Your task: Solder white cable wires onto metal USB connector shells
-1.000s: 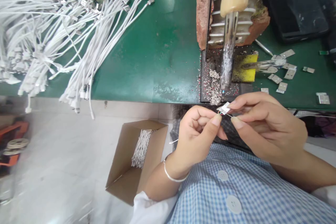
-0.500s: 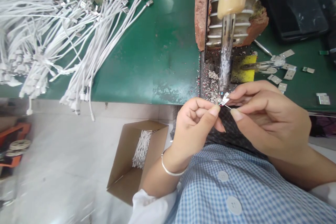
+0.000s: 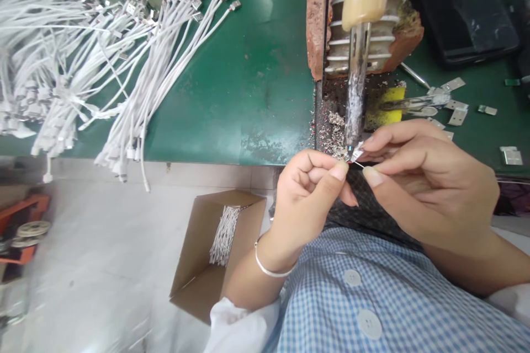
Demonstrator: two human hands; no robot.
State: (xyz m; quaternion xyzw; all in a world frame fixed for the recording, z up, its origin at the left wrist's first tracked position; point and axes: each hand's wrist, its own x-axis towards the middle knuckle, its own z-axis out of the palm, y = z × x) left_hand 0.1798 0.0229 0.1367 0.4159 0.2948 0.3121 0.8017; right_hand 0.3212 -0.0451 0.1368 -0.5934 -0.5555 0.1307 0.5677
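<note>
Right hand (image 3: 434, 193) grips connector (image 3: 357, 154) and thin wire (image 3: 359, 165), left hand (image 3: 308, 196) pinches the connector's end; soldering iron (image 3: 356, 71) blocks twelve o'clock, cables (image 3: 159, 60) at ten.

at the near edge of the green worktop (image 3: 265, 94), the left hand (image 3: 304, 198) pinches a small plug (image 3: 357, 153) by its back end, and the right hand (image 3: 434, 187) has a thin wire (image 3: 359, 165) between thumb and forefinger. the iron (image 3: 356, 83) points down at them, its tip right by the plug; i can't make out if they touch. beside it, tweezers (image 3: 408, 102) reach over a yellow sponge (image 3: 395, 116), with loose plugs (image 3: 457, 116) scattered to the right. white cables (image 3: 155, 66) heap the worktop's left end, some hanging past the near edge. below, a box (image 3: 196, 242) holds a cable bundle (image 3: 224, 234).
</note>
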